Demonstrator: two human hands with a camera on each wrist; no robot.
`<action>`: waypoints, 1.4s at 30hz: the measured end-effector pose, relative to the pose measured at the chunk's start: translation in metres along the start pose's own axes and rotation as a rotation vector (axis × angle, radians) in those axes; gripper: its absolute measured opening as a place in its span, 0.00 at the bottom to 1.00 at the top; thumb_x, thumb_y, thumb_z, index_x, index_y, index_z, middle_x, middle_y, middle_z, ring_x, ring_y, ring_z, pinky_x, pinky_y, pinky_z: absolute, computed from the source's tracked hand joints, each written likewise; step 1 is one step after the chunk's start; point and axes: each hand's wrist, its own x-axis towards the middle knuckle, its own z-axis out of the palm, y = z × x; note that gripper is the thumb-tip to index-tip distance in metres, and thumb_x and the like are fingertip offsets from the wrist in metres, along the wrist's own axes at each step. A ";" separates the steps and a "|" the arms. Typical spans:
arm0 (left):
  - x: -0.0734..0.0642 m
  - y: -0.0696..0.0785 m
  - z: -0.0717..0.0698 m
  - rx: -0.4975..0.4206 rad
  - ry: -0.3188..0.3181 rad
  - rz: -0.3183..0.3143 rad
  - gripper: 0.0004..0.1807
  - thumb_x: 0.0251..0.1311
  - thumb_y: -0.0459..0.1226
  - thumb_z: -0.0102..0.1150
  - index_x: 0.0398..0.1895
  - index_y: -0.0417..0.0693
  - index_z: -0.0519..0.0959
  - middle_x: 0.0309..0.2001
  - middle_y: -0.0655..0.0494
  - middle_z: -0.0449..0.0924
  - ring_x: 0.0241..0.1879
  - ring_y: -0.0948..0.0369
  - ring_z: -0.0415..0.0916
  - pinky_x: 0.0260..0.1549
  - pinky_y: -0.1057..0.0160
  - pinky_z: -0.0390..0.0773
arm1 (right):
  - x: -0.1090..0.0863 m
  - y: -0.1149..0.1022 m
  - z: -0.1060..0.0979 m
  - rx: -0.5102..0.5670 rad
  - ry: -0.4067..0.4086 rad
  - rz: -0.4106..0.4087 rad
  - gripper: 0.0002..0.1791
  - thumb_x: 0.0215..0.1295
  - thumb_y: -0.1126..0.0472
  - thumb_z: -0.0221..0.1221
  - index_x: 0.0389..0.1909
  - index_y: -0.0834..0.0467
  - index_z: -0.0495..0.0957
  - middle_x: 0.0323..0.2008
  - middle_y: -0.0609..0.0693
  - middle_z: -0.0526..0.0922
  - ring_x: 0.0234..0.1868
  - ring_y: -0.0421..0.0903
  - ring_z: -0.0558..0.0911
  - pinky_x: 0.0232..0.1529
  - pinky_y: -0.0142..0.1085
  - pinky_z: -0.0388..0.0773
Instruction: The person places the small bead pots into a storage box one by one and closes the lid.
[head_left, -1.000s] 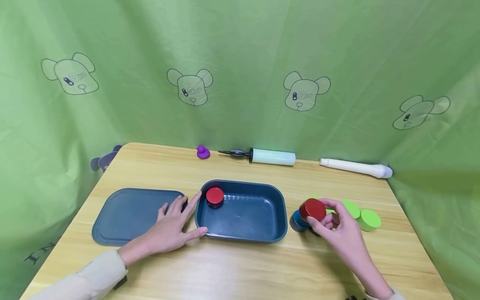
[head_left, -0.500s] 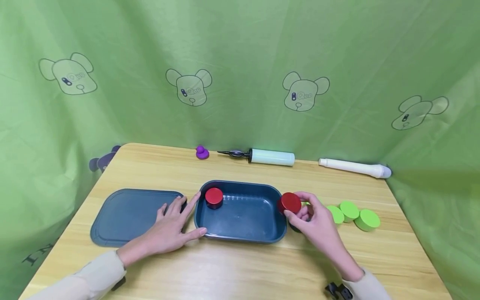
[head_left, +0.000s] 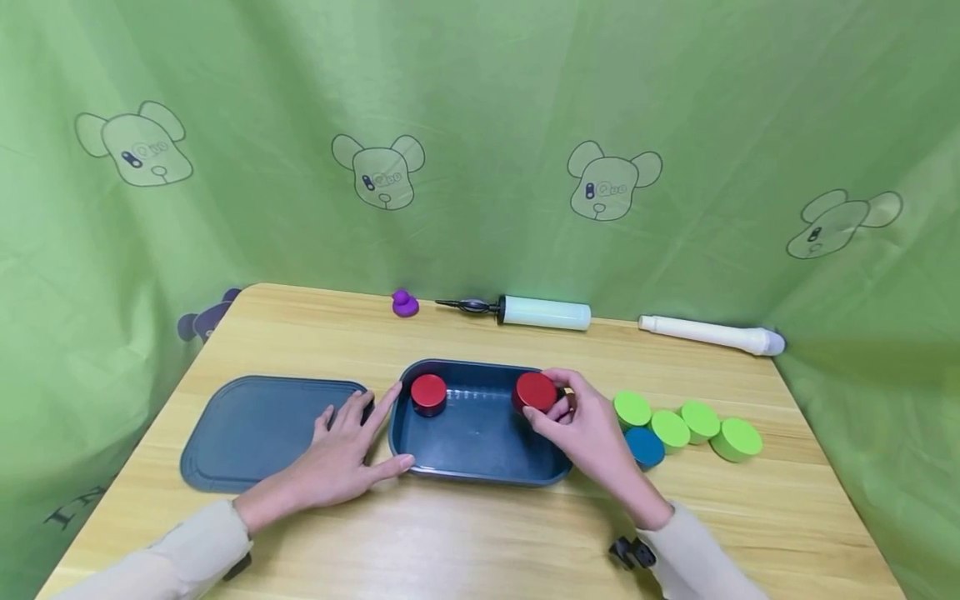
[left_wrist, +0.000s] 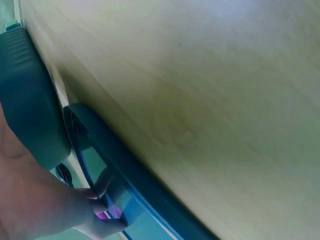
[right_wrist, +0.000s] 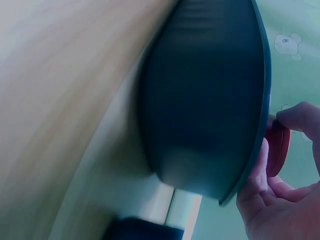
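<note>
In the head view my right hand (head_left: 588, 429) pinches a short red cylinder (head_left: 536, 392) between thumb and fingers, over the right part of an open dark blue box (head_left: 480, 477). The right wrist view has the same red cylinder (right_wrist: 281, 150) just past the box wall (right_wrist: 205, 100), its body partly hidden. A second red cylinder (head_left: 429, 392) stands inside the box's back left corner. My left hand (head_left: 333, 467) has its fingers spread, thumb and index finger at the box's left side, the other fingers on the edge of a flat dark blue lid (head_left: 258, 425).
Several light green cylinders (head_left: 702, 421) and a blue cylinder (head_left: 645, 447) stand right of the box. Along the table's back edge lie a purple rubber duck (head_left: 405, 305), a hand pump (head_left: 543, 312) and a white microphone-like stick (head_left: 708, 333). A green curtain (head_left: 480, 100) hangs behind.
My right hand has carried the red cylinder leftward, from above the blue and green cylinders to over the box, uncovering the blue one. My left hand has stayed in place.
</note>
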 end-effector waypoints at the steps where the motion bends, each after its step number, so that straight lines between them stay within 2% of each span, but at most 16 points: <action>1: 0.000 0.000 0.000 -0.001 0.001 0.001 0.55 0.71 0.74 0.54 0.92 0.72 0.40 0.83 0.30 0.53 0.84 0.36 0.45 0.72 0.20 0.40 | 0.001 -0.002 0.003 -0.002 -0.002 0.001 0.31 0.66 0.59 0.78 0.66 0.60 0.78 0.34 0.51 0.83 0.34 0.48 0.81 0.34 0.33 0.80; 12: -0.001 -0.001 0.000 -0.006 0.013 0.010 0.56 0.71 0.72 0.56 0.92 0.71 0.40 0.83 0.30 0.52 0.84 0.35 0.45 0.72 0.20 0.40 | 0.016 -0.014 0.034 -0.072 -0.087 0.021 0.34 0.66 0.54 0.77 0.69 0.59 0.77 0.34 0.48 0.83 0.34 0.46 0.81 0.34 0.36 0.80; 22: -0.002 -0.001 0.000 -0.017 0.015 0.011 0.56 0.71 0.72 0.56 0.92 0.71 0.40 0.83 0.29 0.52 0.84 0.35 0.44 0.72 0.20 0.39 | 0.023 -0.017 0.055 -0.116 -0.125 0.053 0.34 0.64 0.55 0.79 0.68 0.57 0.78 0.31 0.46 0.83 0.30 0.44 0.81 0.31 0.37 0.79; 30: -0.001 -0.002 0.000 -0.012 0.022 0.014 0.56 0.71 0.72 0.56 0.92 0.70 0.41 0.83 0.30 0.53 0.84 0.34 0.44 0.71 0.19 0.39 | 0.030 -0.021 0.065 -0.166 -0.141 0.061 0.34 0.64 0.55 0.80 0.67 0.59 0.78 0.36 0.47 0.85 0.28 0.42 0.82 0.33 0.37 0.82; 37: -0.001 -0.001 0.001 -0.011 0.019 0.009 0.56 0.71 0.72 0.56 0.92 0.70 0.40 0.83 0.30 0.53 0.84 0.34 0.43 0.71 0.19 0.40 | 0.033 -0.020 0.074 -0.228 -0.135 0.029 0.33 0.63 0.56 0.79 0.65 0.61 0.79 0.45 0.51 0.85 0.30 0.41 0.81 0.38 0.38 0.82; 42: 0.000 -0.001 0.001 -0.012 0.025 0.011 0.56 0.71 0.72 0.57 0.92 0.70 0.41 0.83 0.29 0.53 0.84 0.34 0.44 0.71 0.19 0.40 | 0.035 -0.019 0.079 -0.228 -0.135 -0.009 0.32 0.62 0.57 0.79 0.63 0.63 0.79 0.48 0.53 0.86 0.33 0.42 0.82 0.39 0.39 0.83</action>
